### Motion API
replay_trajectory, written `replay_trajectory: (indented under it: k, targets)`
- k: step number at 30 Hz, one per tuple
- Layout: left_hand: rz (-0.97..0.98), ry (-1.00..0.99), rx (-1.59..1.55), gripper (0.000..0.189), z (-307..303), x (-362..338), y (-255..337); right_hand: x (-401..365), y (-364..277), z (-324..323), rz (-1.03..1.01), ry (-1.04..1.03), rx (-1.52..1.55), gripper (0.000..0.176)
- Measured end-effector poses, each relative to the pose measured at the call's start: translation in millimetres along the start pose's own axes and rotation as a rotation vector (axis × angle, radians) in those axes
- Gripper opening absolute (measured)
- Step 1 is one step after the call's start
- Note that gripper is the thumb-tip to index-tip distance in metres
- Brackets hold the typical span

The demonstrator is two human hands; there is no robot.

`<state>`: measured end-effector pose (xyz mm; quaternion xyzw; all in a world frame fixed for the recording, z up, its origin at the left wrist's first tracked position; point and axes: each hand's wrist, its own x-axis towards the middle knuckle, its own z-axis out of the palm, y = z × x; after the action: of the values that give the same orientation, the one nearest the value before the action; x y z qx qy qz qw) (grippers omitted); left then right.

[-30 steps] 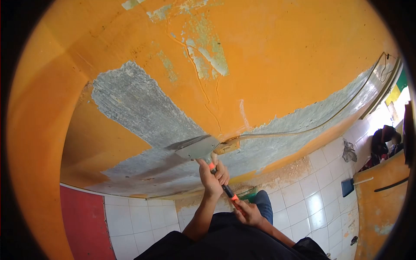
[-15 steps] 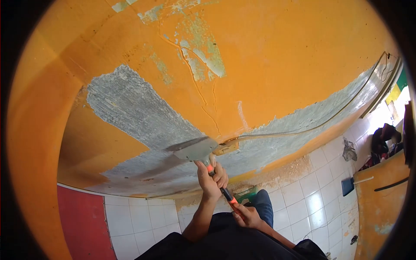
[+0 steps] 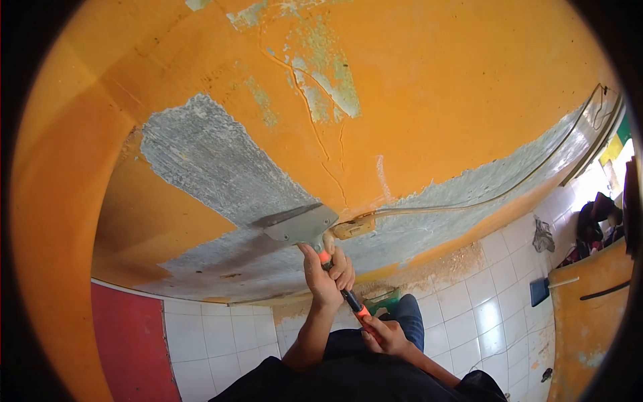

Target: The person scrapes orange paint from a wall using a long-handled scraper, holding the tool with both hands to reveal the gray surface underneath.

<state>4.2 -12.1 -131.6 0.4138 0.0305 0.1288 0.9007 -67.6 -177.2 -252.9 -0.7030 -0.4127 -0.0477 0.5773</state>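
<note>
Both my hands hold a wide scraper [image 3: 300, 224] with a grey metal blade and an orange and black handle. My left hand [image 3: 326, 273] grips the handle just under the blade. My right hand [image 3: 382, 333] grips the handle's lower end near my body. The blade's edge presses against the orange wall [image 3: 435, 87], at the border of a bare grey patch [image 3: 207, 167] where paint has been scraped off. A small tan wall box [image 3: 353, 226] sits just right of the blade, with a thin cable running from it to the right.
Cracks and flaking greenish spots mark the paint above the blade. Below lies a white tiled floor [image 3: 482, 308] strewn with paint dust along the wall. A red panel [image 3: 130, 335] is at lower left. Dark clothes [image 3: 593, 224] and an orange cabinet [image 3: 589, 315] stand at right.
The scraper blade has shifted slightly up and right along the edge of the bare patch. Both hands keep the same grip on the handle.
</note>
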Motion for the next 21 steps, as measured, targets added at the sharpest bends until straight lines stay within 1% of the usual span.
replay_trajectory:
  k: [3, 4, 6, 8, 12, 15, 17, 18, 20, 21]
  targets:
    - [0.03, 0.029, 0.019, 0.052, 8.8, -0.8, 9.7, 2.3, -6.8, -4.4, 0.048, -0.003, 0.04, 0.058]
    - [0.039, -0.049, -0.014, 0.052, 9.3, 3.1, 15.6, 9.3, -8.7, -6.9, 0.012, -0.003, 0.034, 0.058]
    - [0.033, -0.02, -0.007, 0.052, 8.2, -0.5, 12.1, 8.7, -10.5, -8.0, -0.034, -0.005, 0.03, 0.059]
    - [0.022, -0.01, 0.033, 0.051, 3.9, -1.0, 6.2, -1.3, -8.3, -5.8, 0.054, -0.051, 0.022, 0.06]
    - [0.05, -0.011, 0.026, 0.051, 18.3, 0.6, 22.4, 8.1, -19.7, -9.7, 0.001, -0.028, 0.025, 0.061]
    - [0.015, 0.028, 0.008, 0.052, 12.8, -2.1, 14.4, 7.6, -18.2, -7.1, 0.0, -0.037, 0.006, 0.062]
    - [0.009, 0.01, 0.025, 0.052, 9.3, -0.8, 12.4, -6.6, -14.0, -4.9, 0.077, -0.089, 0.025, 0.065]
    - [0.021, -0.001, 0.025, 0.052, 12.3, 0.6, 16.3, -0.4, -13.4, -7.1, 0.079, -0.09, 0.021, 0.065]
    - [0.038, -0.012, 0.043, 0.051, 23.9, -1.1, 26.2, 11.6, -16.9, -10.1, -0.077, -0.044, 0.018, 0.068]
    - [0.041, -0.01, 0.043, 0.051, 20.1, -3.4, 23.6, 9.0, -18.6, -9.4, -0.08, -0.046, 0.019, 0.068]
